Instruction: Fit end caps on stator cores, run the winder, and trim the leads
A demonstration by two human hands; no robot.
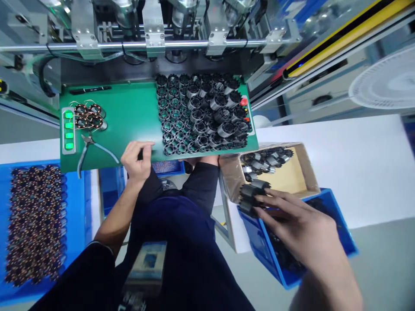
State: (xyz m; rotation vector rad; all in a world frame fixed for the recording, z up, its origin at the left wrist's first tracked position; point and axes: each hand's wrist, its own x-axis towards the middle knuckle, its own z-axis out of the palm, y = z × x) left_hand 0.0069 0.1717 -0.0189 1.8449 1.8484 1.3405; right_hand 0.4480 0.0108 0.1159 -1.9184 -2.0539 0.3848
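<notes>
My right hand (298,220) grips a couple of dark, toothed motor stator cores (249,196) over the near edge of a cardboard box (311,172). More stator cores (267,162) lie inside that box. My left hand (138,160) rests at the front edge of the green work surface (132,108), index finger stretched out, nothing visible in it. To its right stand rows of bare stator cores (173,114), with some stacked higher on the right. Pliers (94,147) lie left of my left hand, beside a few copper-wound stators (89,116).
Machine clamps and a metal rail (181,44) run above the back. Green buttons (69,125) sit on the left, a red button (244,102) on the right. A blue tray (76,207) holds many wound stators; a blue bin (343,233) holds dark parts. A black pen (90,90) lies behind.
</notes>
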